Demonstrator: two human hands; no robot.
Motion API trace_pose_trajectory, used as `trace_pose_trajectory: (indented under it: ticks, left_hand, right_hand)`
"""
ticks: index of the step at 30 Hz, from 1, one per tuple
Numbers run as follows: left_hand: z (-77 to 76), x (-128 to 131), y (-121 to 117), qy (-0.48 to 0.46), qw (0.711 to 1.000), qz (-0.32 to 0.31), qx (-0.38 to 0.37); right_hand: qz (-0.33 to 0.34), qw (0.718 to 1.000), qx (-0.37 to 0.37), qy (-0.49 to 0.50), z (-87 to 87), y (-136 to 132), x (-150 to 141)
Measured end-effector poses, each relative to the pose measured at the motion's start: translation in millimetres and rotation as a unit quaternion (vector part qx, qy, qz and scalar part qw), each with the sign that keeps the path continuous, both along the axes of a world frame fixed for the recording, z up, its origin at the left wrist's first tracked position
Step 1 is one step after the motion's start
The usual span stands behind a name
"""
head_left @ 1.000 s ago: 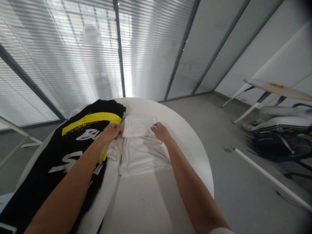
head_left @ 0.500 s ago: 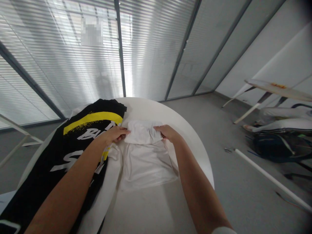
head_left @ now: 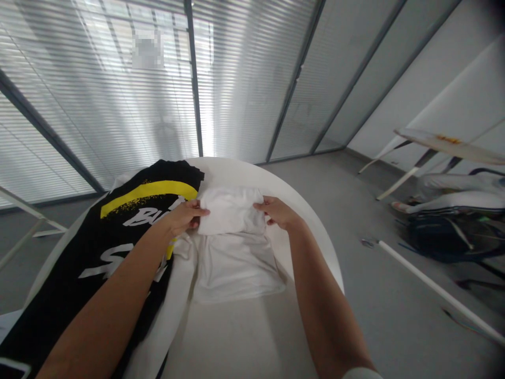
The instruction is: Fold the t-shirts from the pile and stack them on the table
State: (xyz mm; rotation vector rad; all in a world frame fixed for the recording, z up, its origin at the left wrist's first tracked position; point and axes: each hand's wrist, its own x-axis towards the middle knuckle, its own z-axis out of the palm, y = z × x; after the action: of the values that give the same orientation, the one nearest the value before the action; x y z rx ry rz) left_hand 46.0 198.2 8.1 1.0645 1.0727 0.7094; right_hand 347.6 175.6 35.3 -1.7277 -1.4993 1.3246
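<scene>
From my head, I see my left hand [head_left: 187, 216] pinching the left edge of the white cloth [head_left: 239, 263] between thumb and fingers, and my right hand [head_left: 276, 211] pinching its right edge. The cloth lies in the middle of the white table [head_left: 252, 171], its far part doubled over, its near part wrinkled. A black garment [head_left: 71, 287] with a yellow band spreads on the left, beneath my left forearm.
</scene>
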Motion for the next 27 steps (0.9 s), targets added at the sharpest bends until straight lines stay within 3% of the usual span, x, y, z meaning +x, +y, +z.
trace_pose_trajectory:
  ticks: [5,11,14,17,20,22,24,27]
  left_hand:
    - [9.6,-4.9,-5.1,-0.056,0.998,0.011,0.015]
    - [8.5,-3.9,-3.5,-0.127,0.986,0.059,0.096]
    - [6.6,-5.7,-0.9,-0.123,0.977,0.092,0.145]
    - [7.8,-13.1,0.9,-0.101,0.976,0.083,0.177]
    - [11.7,-23.0,3.2,-0.086,0.977,0.085,0.176]
    - [13.7,-27.6,5.6,-0.012,0.980,0.092,0.176]
    - [13.8,-28.5,7.9,0.149,0.966,0.066,0.198]
    - [9.8,-21.8,8.0,0.355,0.898,-0.002,0.261]
  right_hand:
    - [-0.004,0.993,0.018,0.118,-0.4,-2.5,4.2]
    - [-0.011,0.981,0.091,0.170,1.5,-4.7,1.9]
    - [0.011,0.976,0.130,0.173,0.7,-4.7,3.7]
    - [0.049,0.966,0.150,0.202,-0.5,-4.0,9.2]
    - [0.032,0.966,0.153,0.204,0.9,-3.4,15.3]
    - [0.017,0.978,0.136,0.158,3.2,-3.5,17.0]
    - [0.020,0.992,0.100,0.077,4.5,-4.0,16.0]
    - [0.046,0.995,0.035,-0.083,1.2,-4.8,9.8]
